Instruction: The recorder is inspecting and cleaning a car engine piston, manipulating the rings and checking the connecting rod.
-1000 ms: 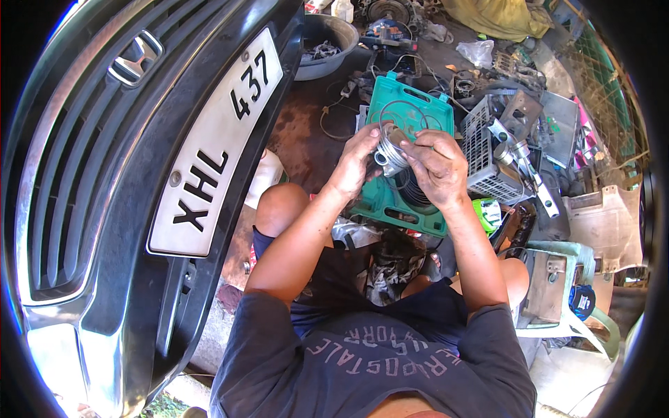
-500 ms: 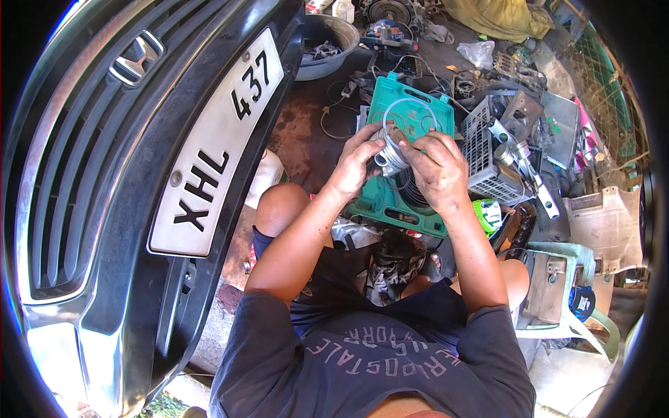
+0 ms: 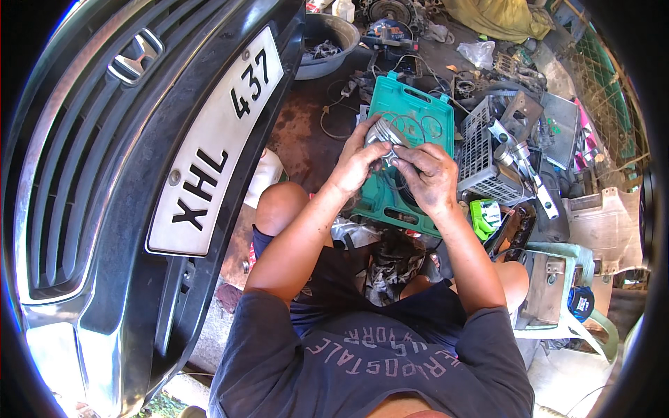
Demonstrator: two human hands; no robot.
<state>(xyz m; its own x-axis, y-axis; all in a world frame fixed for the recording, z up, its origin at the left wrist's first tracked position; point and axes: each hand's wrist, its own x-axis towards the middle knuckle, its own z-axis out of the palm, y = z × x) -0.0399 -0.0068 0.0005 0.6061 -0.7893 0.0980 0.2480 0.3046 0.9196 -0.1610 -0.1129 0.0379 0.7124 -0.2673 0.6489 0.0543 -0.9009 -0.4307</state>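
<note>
In the head view, a round grooved metal part point(image 3: 383, 134) is in front of the sitting person, held in the air above an open teal case point(image 3: 389, 89). The left hand point(image 3: 357, 161) grips this part from its left side: the thumb presses across the near face, and the other fingers are bent around the far side, where they are partly hidden. The right hand point(image 3: 430, 175) comes to the lower right edge of the part; its thumb and forefinger are pinched together there, close to the tip of the left thumb. Whether they hold also some smaller piece, I cannot tell. The remaining right fingers are curled and lie near each other.

Thin rings point(image 3: 432, 127) lie in the upper half of the case. To the right of the case stands a grey plastic crate point(image 3: 479, 136), filled with metal pieces, and nearer to the person is a bright green packet point(image 3: 486, 216). Behind the case, to the left, there is a grey basin point(image 3: 323, 69) with dark objects inside. The front of a dark car point(image 3: 132, 202) with a white number plate point(image 3: 195, 177) occupies the left side.
</note>
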